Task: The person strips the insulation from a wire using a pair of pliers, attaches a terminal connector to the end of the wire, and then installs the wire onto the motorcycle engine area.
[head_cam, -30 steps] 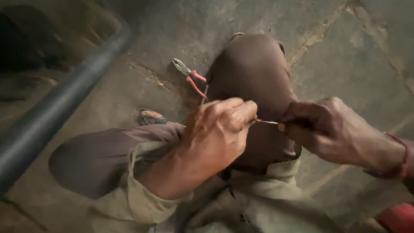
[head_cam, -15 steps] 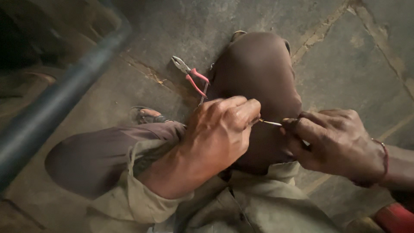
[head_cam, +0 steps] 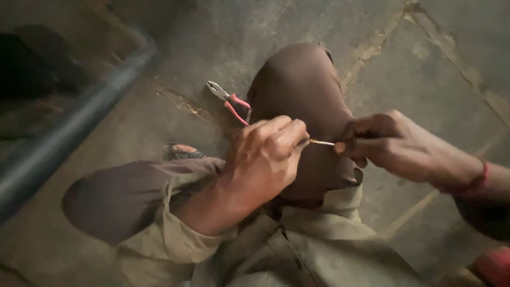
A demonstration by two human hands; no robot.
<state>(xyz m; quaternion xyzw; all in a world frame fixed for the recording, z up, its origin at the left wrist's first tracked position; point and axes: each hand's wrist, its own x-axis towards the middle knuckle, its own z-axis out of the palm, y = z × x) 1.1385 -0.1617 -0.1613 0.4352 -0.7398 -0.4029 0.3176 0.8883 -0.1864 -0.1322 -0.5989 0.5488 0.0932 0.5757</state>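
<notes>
No package, label or sign shows anywhere on the stone floor or the clothing in this dim view.

The left hand (head_cam: 268, 151) comes up from the lower middle of the frame, its forearm rising out of a rolled khaki shirt sleeve (head_cam: 175, 234). The fingers are curled tightly inward, knuckles up, and the thumb and forefinger pinch one end of a thin, pale bare metal wire (head_cam: 321, 142). The right hand (head_cam: 390, 143) enters from the right edge, wrist ringed by a thin red cord bracelet (head_cam: 481, 175). Its fingers are bunched together and its fingertips close on the other end of the same wire, so the short strand runs almost level between the two hands, which sit just apart. Whether the wire continues inside either fist cannot be told.

The wire is held in the air just above a bent knee in dark brown trousers (head_cam: 303, 90), which rises between the arms. The other leg folds out to the left, and a foot in a dark sandal (head_cam: 180, 151) rests on the floor beside it.

On the grey stone-slab floor (head_cam: 414, 48), just left of the raised knee and behind the left hand, lies a pair of steel pliers with red handles (head_cam: 229, 101), jaws pointing up and to the left. A thick grey pipe (head_cam: 79, 127) runs diagonally across the left side of the frame. No container is in view.
</notes>
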